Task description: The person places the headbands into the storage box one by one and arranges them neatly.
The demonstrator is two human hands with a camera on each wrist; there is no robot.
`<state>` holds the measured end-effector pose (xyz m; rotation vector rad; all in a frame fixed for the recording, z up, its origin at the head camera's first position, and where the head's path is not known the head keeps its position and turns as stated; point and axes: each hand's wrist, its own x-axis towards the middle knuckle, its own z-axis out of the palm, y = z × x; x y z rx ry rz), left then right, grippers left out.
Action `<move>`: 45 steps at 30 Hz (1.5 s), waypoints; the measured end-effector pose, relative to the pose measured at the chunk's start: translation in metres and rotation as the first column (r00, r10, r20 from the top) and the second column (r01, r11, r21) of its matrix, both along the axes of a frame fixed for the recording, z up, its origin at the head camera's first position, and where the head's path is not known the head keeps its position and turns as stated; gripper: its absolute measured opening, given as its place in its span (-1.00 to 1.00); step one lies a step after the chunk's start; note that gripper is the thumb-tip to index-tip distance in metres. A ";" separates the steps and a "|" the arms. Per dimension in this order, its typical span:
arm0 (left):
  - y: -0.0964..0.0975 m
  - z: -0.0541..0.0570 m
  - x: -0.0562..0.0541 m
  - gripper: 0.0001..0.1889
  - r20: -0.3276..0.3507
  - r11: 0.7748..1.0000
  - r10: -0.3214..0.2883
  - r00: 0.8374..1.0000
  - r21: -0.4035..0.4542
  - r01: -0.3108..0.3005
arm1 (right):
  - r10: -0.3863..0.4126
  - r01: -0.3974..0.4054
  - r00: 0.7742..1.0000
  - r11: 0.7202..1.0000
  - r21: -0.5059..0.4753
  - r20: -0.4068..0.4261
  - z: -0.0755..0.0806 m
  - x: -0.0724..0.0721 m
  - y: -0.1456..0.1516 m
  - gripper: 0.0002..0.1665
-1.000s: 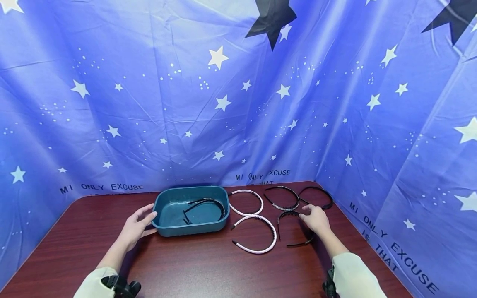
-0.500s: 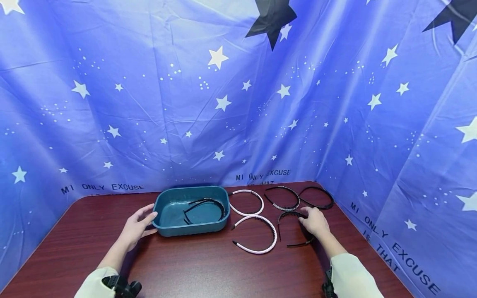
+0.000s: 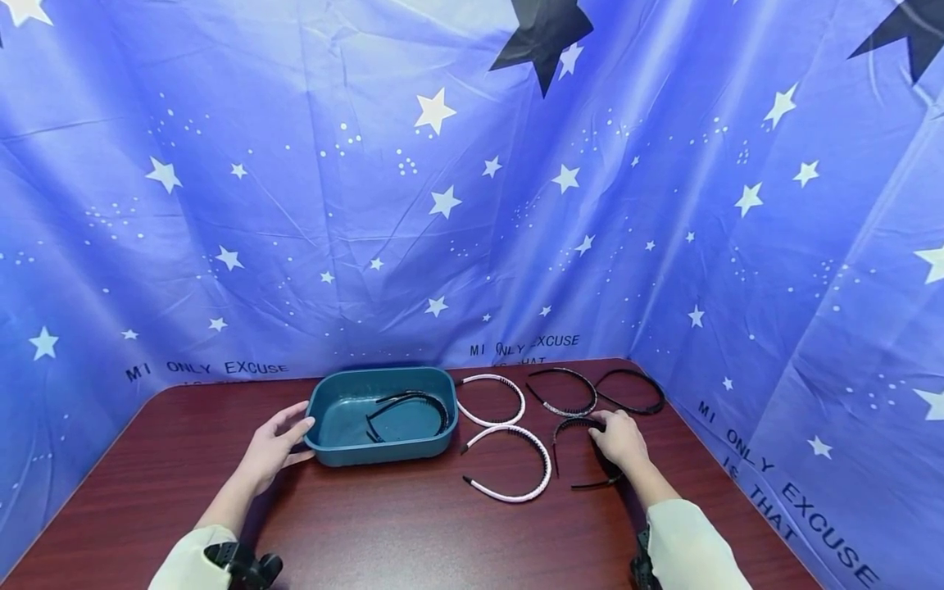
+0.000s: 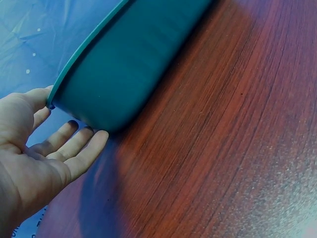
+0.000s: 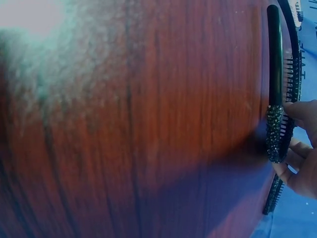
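Note:
A teal plastic basin (image 3: 379, 451) stands at the left back of the table. My left hand (image 3: 269, 451) holds its left end, thumb at the rim and the other fingers against the outer wall, as the left wrist view shows. Inside the basin lie black headbands (image 3: 435, 401). On the right, my right hand (image 3: 621, 442) grips a black toothed headband (image 3: 568, 424) by its curve, with one end near the table front. In the right wrist view this headband (image 5: 275, 54) has a glittery stretch by the fingertips; part of it is hidden behind the hand.
Two white headbands (image 3: 549, 455) lie between the basin and my right hand. Behind the hand are a black headband with a sparkly section (image 3: 575, 411) and a plain black one (image 3: 652, 407). Blue star-printed cloth (image 3: 442, 270) hangs around the table (image 3: 413, 524).
The right hand has shifted slightly, its fingers now lower around the black headband. The left hand stays at the basin. The whole head view has drifted a little.

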<state>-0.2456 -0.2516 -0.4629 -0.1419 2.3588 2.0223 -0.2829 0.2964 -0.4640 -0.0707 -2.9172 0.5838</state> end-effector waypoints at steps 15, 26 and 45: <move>0.000 0.000 0.000 -0.32 0.002 1.000 0.003 1.000 -0.003 -0.003 | -0.017 0.015 0.997 0.999 -0.030 -0.069 -0.002 -0.002 0.008 -0.81; 0.000 0.003 0.000 -0.33 -0.002 1.000 -0.001 1.000 -0.013 0.001 | 0.012 -0.012 1.000 0.995 -0.098 -0.001 0.016 -0.002 0.031 -0.79; -0.001 0.001 0.000 -0.33 -0.007 1.000 -0.010 1.000 0.009 0.010 | 0.103 -0.093 0.994 0.958 -0.272 0.023 0.052 0.005 0.050 -0.71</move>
